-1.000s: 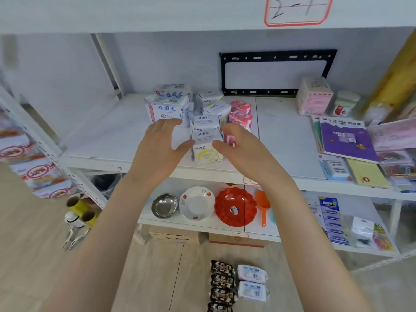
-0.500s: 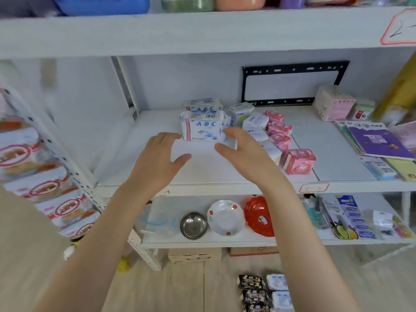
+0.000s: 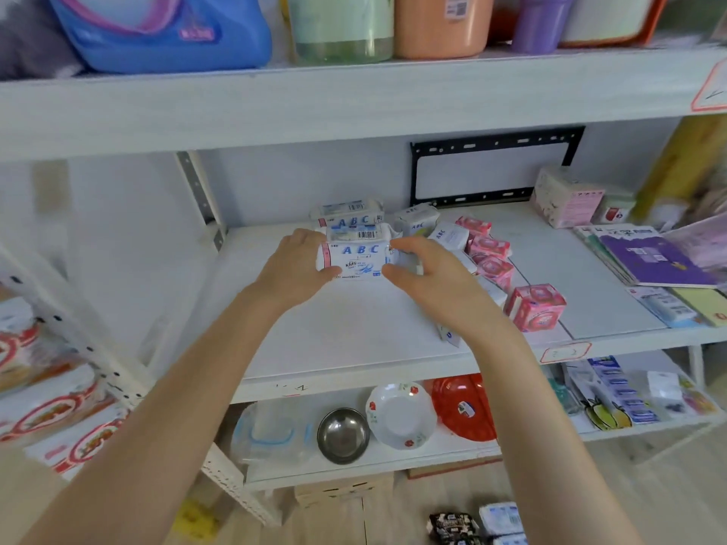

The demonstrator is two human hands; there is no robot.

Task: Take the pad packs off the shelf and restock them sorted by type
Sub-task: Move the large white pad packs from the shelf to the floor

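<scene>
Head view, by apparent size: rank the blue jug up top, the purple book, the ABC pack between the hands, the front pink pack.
1. blue jug, though cropped.
2. purple book.
3. ABC pack and front pink pack look alike; unranked.

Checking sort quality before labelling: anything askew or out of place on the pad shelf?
Yes. The front pink pack sits rotated and apart from the pink row behind it. A small white pack at the shelf's front edge looks tilted, mostly hidden by the right forearm. More packs lie on the floor below.
</scene>
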